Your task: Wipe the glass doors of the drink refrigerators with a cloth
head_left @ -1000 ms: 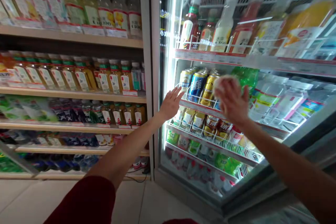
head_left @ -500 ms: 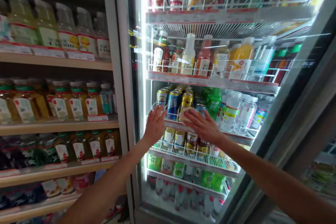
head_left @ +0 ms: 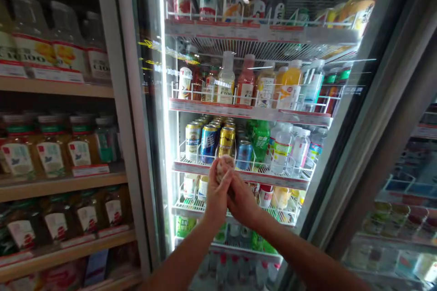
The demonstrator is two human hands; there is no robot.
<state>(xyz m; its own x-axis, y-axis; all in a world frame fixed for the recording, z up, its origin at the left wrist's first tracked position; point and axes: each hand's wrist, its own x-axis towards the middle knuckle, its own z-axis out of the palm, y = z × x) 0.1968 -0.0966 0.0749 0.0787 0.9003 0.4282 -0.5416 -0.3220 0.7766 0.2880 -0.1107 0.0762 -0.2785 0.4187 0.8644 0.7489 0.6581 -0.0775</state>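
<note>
Left-hand grip (head_left: 215, 193) and right-hand grip (head_left: 243, 198) clasp a crumpled cloth (head_left: 225, 163), its lower part hidden.

Your left hand (head_left: 215, 195) and right hand (head_left: 244, 202) clasped together around crumpled pale cloth (head_left: 225, 167), before lit drinks fridge (head_left: 344, 145). Behind cloth: gold can (head_left: 226, 140), blue can (head_left: 208, 142), green bottle (head_left: 261, 138). Wooden shelf (head_left: 58, 187) with bottled drinks to your left.
</note>
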